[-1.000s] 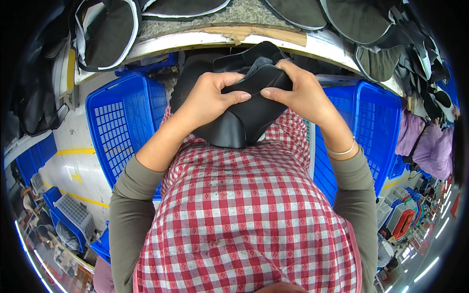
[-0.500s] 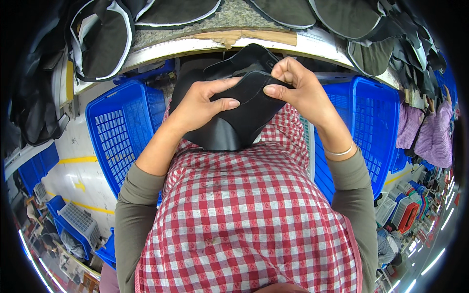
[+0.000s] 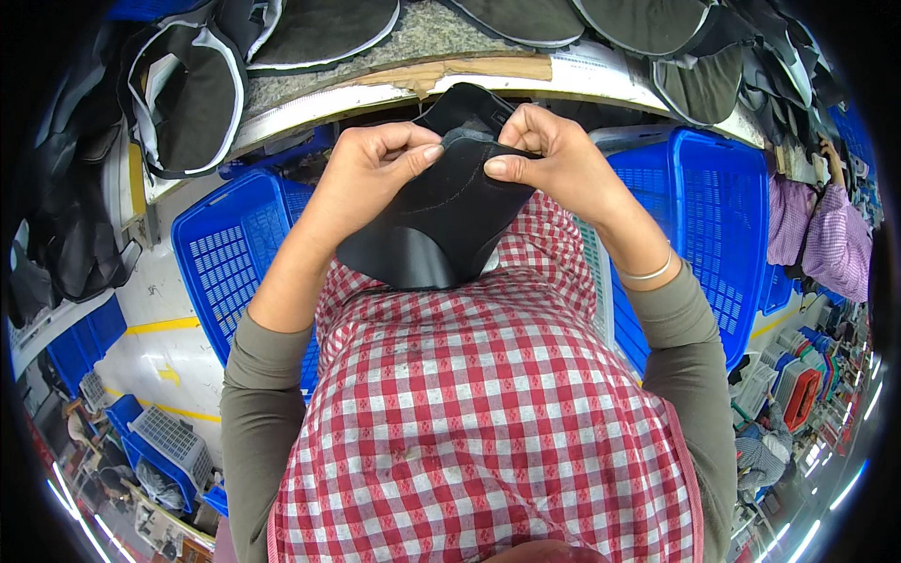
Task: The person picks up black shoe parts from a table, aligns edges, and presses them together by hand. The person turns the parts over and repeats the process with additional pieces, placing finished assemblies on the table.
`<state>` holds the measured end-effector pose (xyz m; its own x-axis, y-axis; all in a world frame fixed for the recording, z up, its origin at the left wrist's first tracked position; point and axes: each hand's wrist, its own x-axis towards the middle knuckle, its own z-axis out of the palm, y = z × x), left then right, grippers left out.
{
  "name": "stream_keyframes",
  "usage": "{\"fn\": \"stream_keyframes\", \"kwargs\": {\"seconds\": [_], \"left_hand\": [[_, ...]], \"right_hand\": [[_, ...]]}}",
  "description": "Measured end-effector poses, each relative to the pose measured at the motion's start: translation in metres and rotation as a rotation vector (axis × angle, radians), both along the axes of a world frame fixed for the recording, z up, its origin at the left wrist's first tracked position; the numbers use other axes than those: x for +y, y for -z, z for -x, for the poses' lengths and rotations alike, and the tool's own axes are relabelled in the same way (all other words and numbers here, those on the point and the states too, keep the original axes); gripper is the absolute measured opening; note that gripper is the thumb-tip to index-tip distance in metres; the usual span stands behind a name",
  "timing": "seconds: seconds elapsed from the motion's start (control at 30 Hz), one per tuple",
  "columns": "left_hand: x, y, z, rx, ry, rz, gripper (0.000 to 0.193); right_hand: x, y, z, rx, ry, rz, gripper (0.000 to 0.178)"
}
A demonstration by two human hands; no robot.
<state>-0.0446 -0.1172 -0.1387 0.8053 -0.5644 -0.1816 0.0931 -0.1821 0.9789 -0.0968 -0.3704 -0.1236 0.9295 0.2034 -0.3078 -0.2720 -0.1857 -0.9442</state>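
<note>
While the person bent over their lap, both hands had hold of a black piece (image 3: 450,220), a limp, smooth-faced panel with a curved line of stitching across it. It lay above the lap, against the top of a red-and-white checked apron (image 3: 479,403), and in front of the near edge of the tabletop (image 3: 427,38). The left hand (image 3: 371,178) was closed in a pinch, thumb and forefinger meeting on the piece's upper edge. The right hand (image 3: 568,169) was closed too — its thumb lay flat on the near face, with the curled fingers at the edge behind. Between the two grips a greyish lining showed along the top. A thin bracelet (image 3: 650,267) circled the right wrist.

On the tabletop, dark pieces with white edging (image 3: 192,103) lay spread, some overhanging its front. One blue basket (image 3: 225,267) stood beyond the left forearm and another blue basket (image 3: 727,253) beyond the right — both with slotted walls. Farther right, a purple checked sleeve (image 3: 835,249) belonged to someone else.
</note>
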Motion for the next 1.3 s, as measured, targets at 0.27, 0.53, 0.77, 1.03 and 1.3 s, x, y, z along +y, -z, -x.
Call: {"fn": "stream_keyframes", "kwargs": {"seconds": [0.27, 0.53, 0.77, 1.03, 1.3], "left_hand": [[-0.009, 0.023, 0.021, -0.119, -0.204, 0.115, 0.014], [-0.007, 0.022, 0.022, -0.124, -0.207, 0.131, 0.014], [-0.008, 0.020, 0.027, -0.161, -0.222, 0.144, 0.014], [0.003, 0.002, 0.010, 0.252, -0.043, 0.232, 0.019], [-0.001, 0.006, 0.016, -0.020, 0.111, -0.249, 0.013]], "right_hand": [[0.000, 0.003, -0.003, 0.011, 0.012, -0.046, 0.035], [-0.003, 0.001, -0.007, 0.073, -0.061, -0.115, 0.027], [-0.004, 0.004, -0.009, 0.120, -0.082, -0.194, 0.022], [0.005, 0.016, -0.002, -0.191, -0.044, 0.036, 0.020], [0.009, 0.005, -0.001, -0.347, -0.034, 0.422, 0.026]]}}
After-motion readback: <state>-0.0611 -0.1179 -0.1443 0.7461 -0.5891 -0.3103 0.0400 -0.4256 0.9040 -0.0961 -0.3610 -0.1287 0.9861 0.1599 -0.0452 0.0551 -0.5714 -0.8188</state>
